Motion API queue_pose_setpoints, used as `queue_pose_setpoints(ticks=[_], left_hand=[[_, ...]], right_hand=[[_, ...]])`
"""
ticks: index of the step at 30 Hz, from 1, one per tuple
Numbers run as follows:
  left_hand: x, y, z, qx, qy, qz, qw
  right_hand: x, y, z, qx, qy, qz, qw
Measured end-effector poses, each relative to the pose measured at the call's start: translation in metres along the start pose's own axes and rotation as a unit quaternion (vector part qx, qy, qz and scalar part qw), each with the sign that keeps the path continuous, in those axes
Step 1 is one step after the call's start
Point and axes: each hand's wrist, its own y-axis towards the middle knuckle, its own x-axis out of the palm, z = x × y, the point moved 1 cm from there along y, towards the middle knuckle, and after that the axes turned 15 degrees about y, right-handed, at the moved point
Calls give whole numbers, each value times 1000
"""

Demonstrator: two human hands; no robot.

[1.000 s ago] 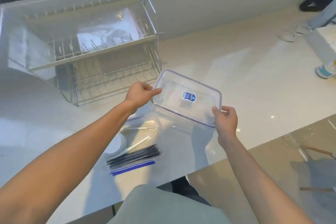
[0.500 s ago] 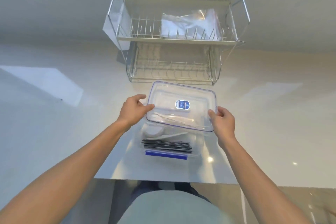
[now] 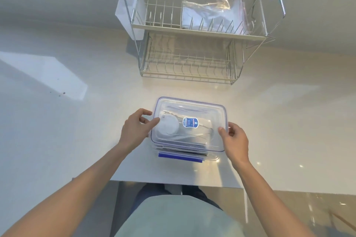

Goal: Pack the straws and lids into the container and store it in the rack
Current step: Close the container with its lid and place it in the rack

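Note:
A clear container lid [image 3: 204, 109] with a purple seal and a blue sticker lies over the clear container [image 3: 212, 157] near the table's front edge. My left hand [image 3: 135, 131] grips the lid's left edge and my right hand [image 3: 234, 141] grips its right edge. Through the plastic I see white round cup lids [image 3: 167, 126], and black straws in a bag with a blue strip [image 3: 180, 156]. The two-tier wire rack [image 3: 192, 31] stands behind the container at the back of the table.
A clear plastic bag [image 3: 213, 13] lies on the rack's upper tier; the lower tier holds nothing. A white holder [image 3: 131, 15] hangs on the rack's left side. The white table [image 3: 77, 131] ends just in front of the container.
Both hands brought the clear lid down and toward me, over the container. The view turned so the rack now stands straight ahead.

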Motion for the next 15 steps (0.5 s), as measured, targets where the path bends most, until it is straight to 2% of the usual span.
queue_pose_setpoints(ticks=[5,9,15], left_hand=[[8,-14,-14,4,57,41,998],[14,-17,-20,5,33,51,998],[10,-12,-9,-23,-19,27,999]], right_hand=[[5,-13,12,-10,-30,-4,999],[8,-22,20,-10,-22,-2,1000],[3,-15,18,51,28,17,998]])
